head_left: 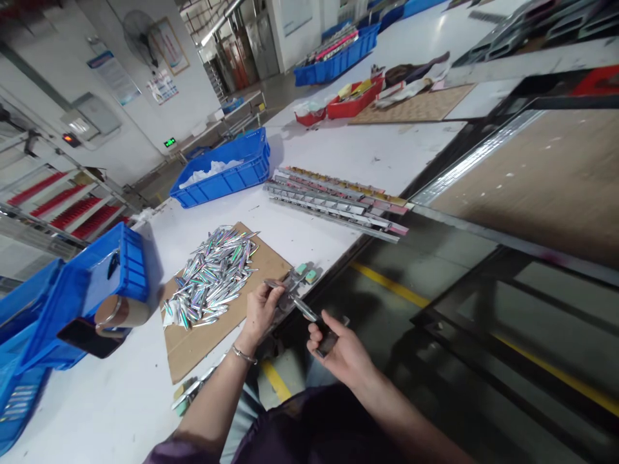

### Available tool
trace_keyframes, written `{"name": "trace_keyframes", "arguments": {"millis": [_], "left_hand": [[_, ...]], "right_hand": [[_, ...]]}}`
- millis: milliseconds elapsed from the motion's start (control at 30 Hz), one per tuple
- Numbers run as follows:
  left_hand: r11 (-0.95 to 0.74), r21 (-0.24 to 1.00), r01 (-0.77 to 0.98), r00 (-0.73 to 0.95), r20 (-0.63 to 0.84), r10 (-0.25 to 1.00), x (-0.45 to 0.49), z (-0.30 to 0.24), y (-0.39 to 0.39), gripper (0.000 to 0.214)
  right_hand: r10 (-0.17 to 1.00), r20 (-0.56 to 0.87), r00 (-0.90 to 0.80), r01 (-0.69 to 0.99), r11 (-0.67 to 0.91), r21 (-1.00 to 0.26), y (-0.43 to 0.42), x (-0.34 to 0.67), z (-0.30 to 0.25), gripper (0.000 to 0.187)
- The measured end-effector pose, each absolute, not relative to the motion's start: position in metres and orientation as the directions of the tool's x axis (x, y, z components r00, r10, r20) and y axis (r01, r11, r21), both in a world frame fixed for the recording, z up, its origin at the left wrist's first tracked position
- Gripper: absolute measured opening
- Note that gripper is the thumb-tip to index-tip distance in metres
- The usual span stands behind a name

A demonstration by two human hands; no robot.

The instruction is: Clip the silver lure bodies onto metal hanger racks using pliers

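My left hand point(262, 308) is closed at the table's front edge, with thumb and fingers pinching a small shiny slender piece point(273, 283). In my right hand point(344, 353) is a hand tool with a silver shaft point(304, 308) and a dark handle, its exact kind unclear; the shaft points towards the left fingertips. Whether shaft and piece touch, I cannot tell. Left of my hands, a pile of slender, pointed, silvery iridescent pieces point(213, 277) lies on a cardboard sheet point(193, 351). Two green blocks point(305, 273) with metal parts sit just beyond my left hand.
Metal racks point(333, 203) lie farther along the white table point(309, 145), overhanging its right edge. A blue crate point(222, 171) stands behind the pile. More blue crates point(133, 261), a mug point(123, 314) and a phone point(89, 338) are at left. A tool with green-yellow pads point(186, 394) lies near my left forearm.
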State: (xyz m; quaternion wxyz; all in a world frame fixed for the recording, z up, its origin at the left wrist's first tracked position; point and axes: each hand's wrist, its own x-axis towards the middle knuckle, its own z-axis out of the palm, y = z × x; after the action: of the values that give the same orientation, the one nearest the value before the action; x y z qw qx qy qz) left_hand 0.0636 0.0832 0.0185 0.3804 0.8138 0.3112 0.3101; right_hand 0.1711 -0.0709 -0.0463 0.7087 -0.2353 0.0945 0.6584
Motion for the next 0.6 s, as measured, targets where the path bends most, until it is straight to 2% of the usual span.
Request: {"name": "trace_keyframes", "arguments": {"millis": [33,100,167,200,267,333,400,467,500,533,600], "left_hand": [[-0.530,0.803,0.272,0.618,0.276,0.736,0.064,0.019,0.083,0.024],[-0.549,0.787,0.283,0.623,0.284,0.728,0.064,0.019,0.083,0.025],[-0.554,0.777,0.299,0.627,0.278,0.728,0.064,0.018,0.083,0.026],[-0.553,0.775,0.305,0.631,0.270,0.727,0.063,0.018,0.083,0.027],[-0.556,0.769,0.314,0.645,0.258,0.720,0.063,0.018,0.084,0.028],[-0.578,0.752,0.317,0.664,0.259,0.701,0.062,0.019,0.084,0.029],[-0.617,0.719,0.318,0.686,0.275,0.674,0.063,0.021,0.083,0.027],[-0.662,0.681,0.313,0.707,0.299,0.641,0.064,0.024,0.082,0.025],[-0.685,0.661,0.307,0.717,0.313,0.623,0.064,0.025,0.081,0.024],[-0.707,0.639,0.301,0.726,0.327,0.605,0.065,0.025,0.081,0.023],[-0.748,0.591,0.301,0.743,0.347,0.573,0.066,0.026,0.079,0.022]], "right_hand": [[0.900,-0.434,0.036,-0.997,0.000,-0.083,-0.069,0.173,-0.045,0.019],[0.918,-0.394,-0.051,-0.998,-0.031,0.058,-0.063,0.175,-0.043,0.011],[0.934,-0.352,-0.067,-0.997,-0.050,0.056,-0.059,0.175,-0.042,0.009],[0.942,-0.334,-0.038,-0.999,-0.045,-0.014,-0.058,0.174,-0.042,0.010],[0.946,-0.300,0.126,-0.946,0.023,-0.323,-0.056,0.172,-0.043,0.016],[0.923,-0.223,0.314,-0.766,0.107,-0.634,-0.057,0.171,-0.044,0.018],[0.889,-0.108,0.446,-0.516,0.156,-0.842,-0.059,0.172,-0.047,0.028],[0.865,-0.027,0.502,-0.340,0.169,-0.925,-0.059,0.174,-0.050,0.038],[0.862,-0.021,0.506,-0.318,0.164,-0.934,-0.059,0.174,-0.052,0.039],[0.867,-0.048,0.496,-0.359,0.154,-0.921,-0.057,0.175,-0.055,0.037],[0.899,-0.155,0.409,-0.560,0.113,-0.821,-0.053,0.174,-0.059,0.035]]}}
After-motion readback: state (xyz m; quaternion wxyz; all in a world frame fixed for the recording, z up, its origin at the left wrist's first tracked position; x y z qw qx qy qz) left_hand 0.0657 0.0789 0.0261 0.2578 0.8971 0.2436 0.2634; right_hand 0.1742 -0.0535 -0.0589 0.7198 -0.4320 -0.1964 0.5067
